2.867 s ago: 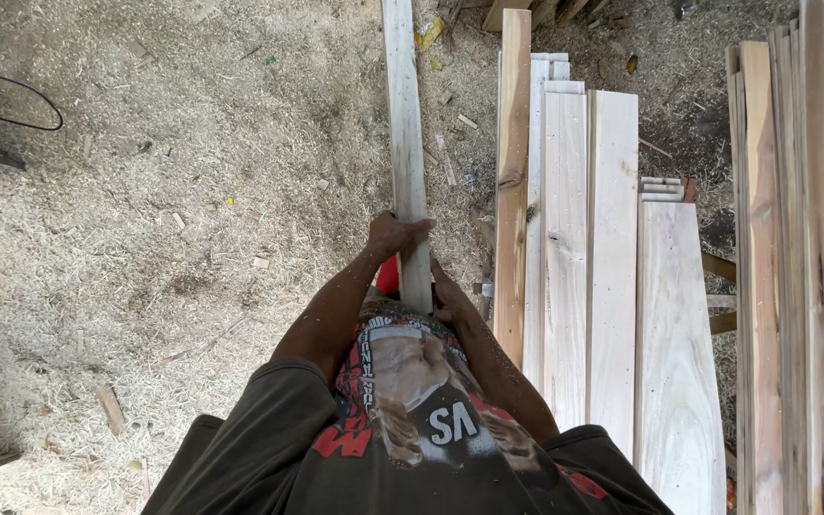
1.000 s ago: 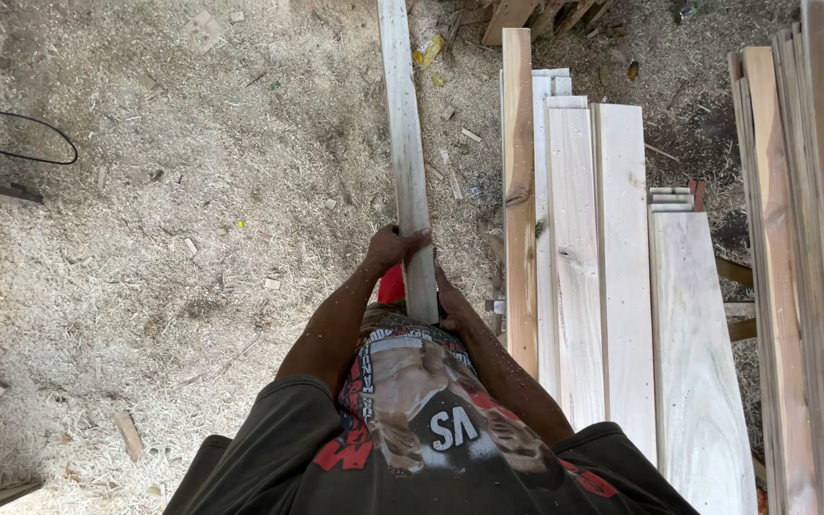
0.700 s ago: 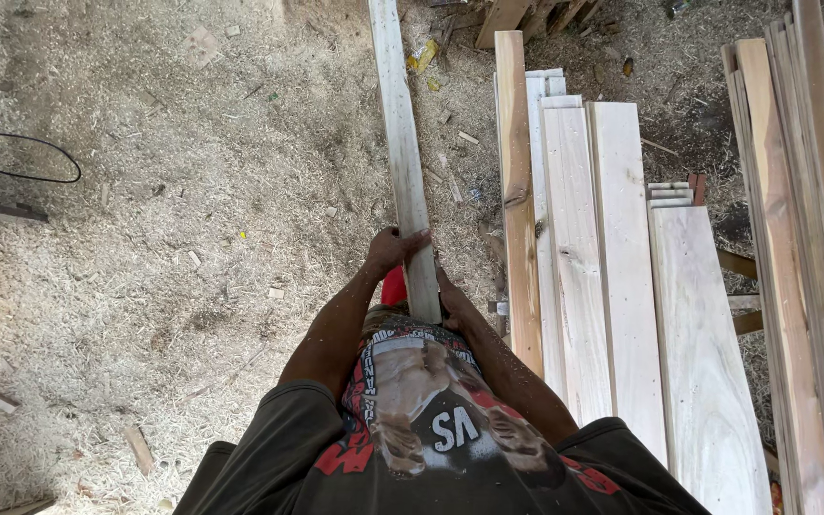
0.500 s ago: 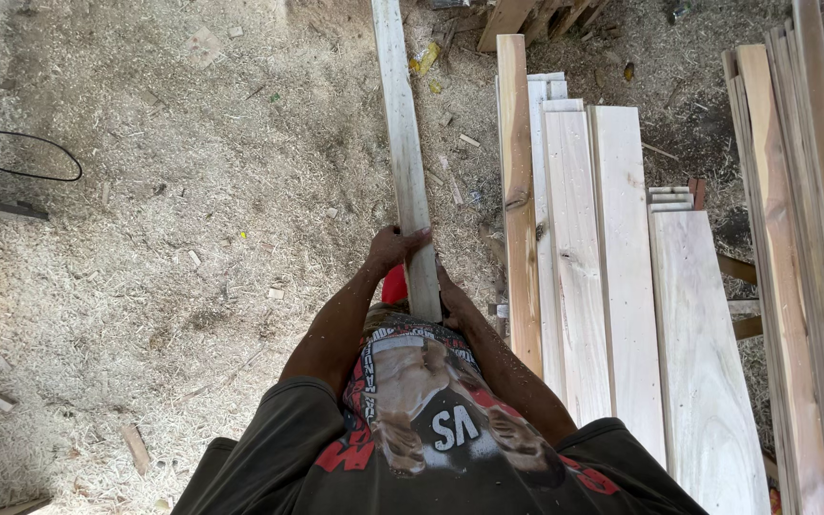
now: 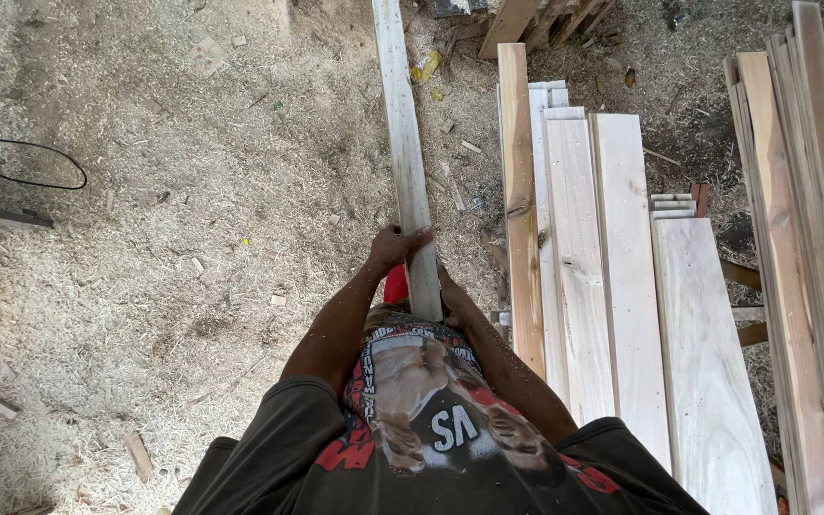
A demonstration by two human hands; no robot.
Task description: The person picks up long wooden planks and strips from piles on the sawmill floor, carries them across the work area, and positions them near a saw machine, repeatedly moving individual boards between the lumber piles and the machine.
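I hold a long, narrow pale wooden plank (image 5: 402, 133) out in front of me, its far end running past the top of the view. My left hand (image 5: 395, 245) grips the plank's left edge near its close end, fingers curled over the top. My right hand (image 5: 450, 298) is lower on the plank's right side, partly hidden behind it. A red thing (image 5: 395, 284) shows just under my left hand, beside the plank. My dark printed shirt fills the bottom of the view.
The ground is covered in sawdust and wood chips. Several pale boards (image 5: 612, 277) lie side by side to my right, with a second stack (image 5: 803, 229) at the far right. A black cable (image 5: 26, 162) loops on the ground at left. Wood scraps lie at the top.
The plank has shifted only slightly, its far end leaning a little more to the left. Both hands keep the same grip. My view has drifted a bit.
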